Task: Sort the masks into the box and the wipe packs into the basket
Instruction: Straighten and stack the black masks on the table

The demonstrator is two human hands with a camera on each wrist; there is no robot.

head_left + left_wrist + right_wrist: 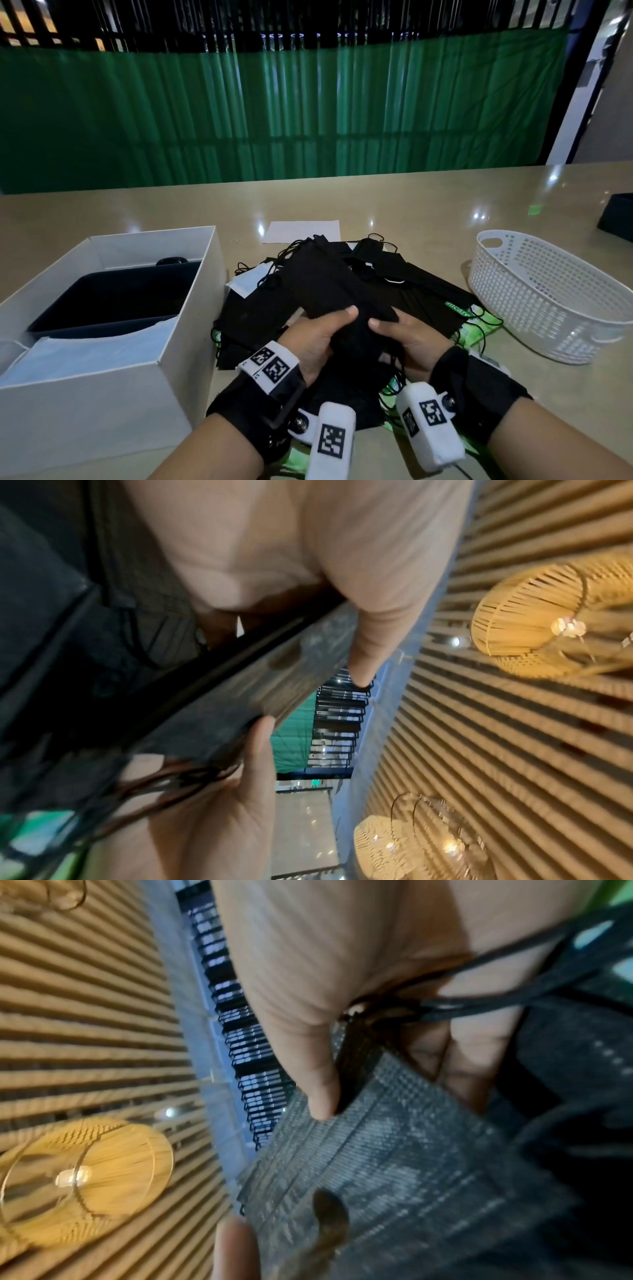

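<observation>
From head height we look forward and down across the bench (pixel 411 205) at our own two hands. Each wrist camera sits very close along its palm, tilted upward toward a slatted ceiling (pixel 514 737). All three views share the stack of black masks (pixel 329 284) we hold.

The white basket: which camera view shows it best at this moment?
The head view. The white basket sits whole on the table to the right of the mask pile, its inside showing no wipe packs. Neither wrist view shows it: both are filled by the hands and the black masks they hold, with ceiling behind.
</observation>
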